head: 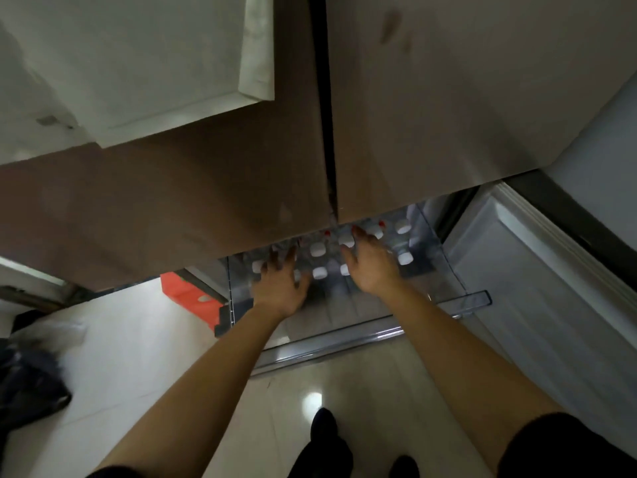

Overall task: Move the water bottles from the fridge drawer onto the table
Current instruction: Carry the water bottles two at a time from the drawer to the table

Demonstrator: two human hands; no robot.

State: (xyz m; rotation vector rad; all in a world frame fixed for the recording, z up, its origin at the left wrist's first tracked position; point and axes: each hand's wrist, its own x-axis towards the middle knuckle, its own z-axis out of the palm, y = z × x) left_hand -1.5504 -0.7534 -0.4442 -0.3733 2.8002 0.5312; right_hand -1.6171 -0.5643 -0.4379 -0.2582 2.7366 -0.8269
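Note:
A clear plastic fridge drawer [344, 334] is pulled out below the brown fridge doors. Inside stand several water bottles [319, 249] with white caps, packed upright in rows; the rear ones are hidden under the doors. My left hand [281, 286] reaches down over the left bottles with fingers spread, holding nothing. My right hand [370, 262] hovers over the middle bottles, fingers apart, fingertips near a white cap [345, 240]. No table is in view.
The two brown fridge doors [241, 174] overhang the drawer's back. An open white lower door [537, 270] stands at right. An orange box [191, 294] lies on the floor left of the drawer, a black bag [27, 384] at far left. My feet [324, 432] are on pale tiles.

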